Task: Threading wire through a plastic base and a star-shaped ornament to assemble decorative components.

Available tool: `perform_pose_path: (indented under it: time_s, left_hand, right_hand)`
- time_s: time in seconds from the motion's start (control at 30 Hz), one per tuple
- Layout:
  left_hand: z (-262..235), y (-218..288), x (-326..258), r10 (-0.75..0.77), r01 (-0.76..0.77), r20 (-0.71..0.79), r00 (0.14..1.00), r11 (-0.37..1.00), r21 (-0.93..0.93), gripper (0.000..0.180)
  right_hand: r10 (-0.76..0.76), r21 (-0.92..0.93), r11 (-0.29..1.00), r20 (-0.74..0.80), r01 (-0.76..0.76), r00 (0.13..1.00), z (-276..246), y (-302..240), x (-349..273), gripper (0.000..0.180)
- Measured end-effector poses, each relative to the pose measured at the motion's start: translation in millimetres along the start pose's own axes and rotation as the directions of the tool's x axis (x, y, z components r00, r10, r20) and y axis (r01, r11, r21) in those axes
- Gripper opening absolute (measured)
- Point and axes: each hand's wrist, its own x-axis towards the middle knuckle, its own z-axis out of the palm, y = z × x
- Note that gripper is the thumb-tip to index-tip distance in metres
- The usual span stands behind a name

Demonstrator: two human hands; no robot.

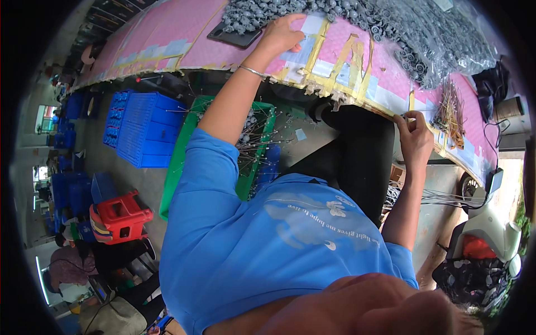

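Observation:
My left hand [283, 36] is over the pink, tape-patched tabletop [340, 51], beside a heap of small grey round parts [262, 13]. Its forefinger and thumb are apart, with nothing visible between them. A dark phone [234, 38] lies left of that hand, partly under the grey parts. At the table's near edge, my right hand [416, 137] is closed in a pinch. Whatever its fingertips hold is too small to make out. To the right of it, a bunch of thin brownish stems or wires [449, 111] lies on the table.
Clear plastic [441, 33] covers more grey parts at the far right. Below the table's left side stands a green crate [181, 162] of thin pins with round heads. Blue crates [146, 128] and a red stool [120, 215] are further left. A scooter [491, 234] stands at right.

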Motion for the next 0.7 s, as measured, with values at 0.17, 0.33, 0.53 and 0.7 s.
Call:
perform_pose_path:
  time_s: [0.17, 0.33, 0.53, 0.7]
  left_hand:
    - [14.8, 4.5, -21.2, -0.026, 0.092, 0.127, 0.992, 0.832, -0.547, 0.029]
    - [43.6, 7.9, -82.5, 0.074, 0.215, 0.307, 0.949, 0.561, -0.8, 0.028]
    - [91.0, 36.3, -175.8, 0.149, 0.424, 0.594, 0.79, 0.566, -0.707, 0.027]
    - [116.3, 24.2, -185.7, 0.17, 0.226, 0.415, 0.894, 0.629, -0.744, 0.029]
  right_hand:
    - [-0.069, -0.031, 0.997, 0.063, 0.071, 0.996, 5.7, 11.9, 2.8, 0.027]
    - [0.033, 0.181, 0.983, -0.007, -0.032, 0.999, 8.4, 7.2, -8.5, 0.021]
    - [0.103, 0.92, 0.323, 0.199, -0.222, 0.975, 20.1, -31.5, -32.8, 0.017]
    - [0.005, 0.859, 0.358, 0.389, -0.365, 0.921, 28.1, -59.2, -65.0, 0.015]
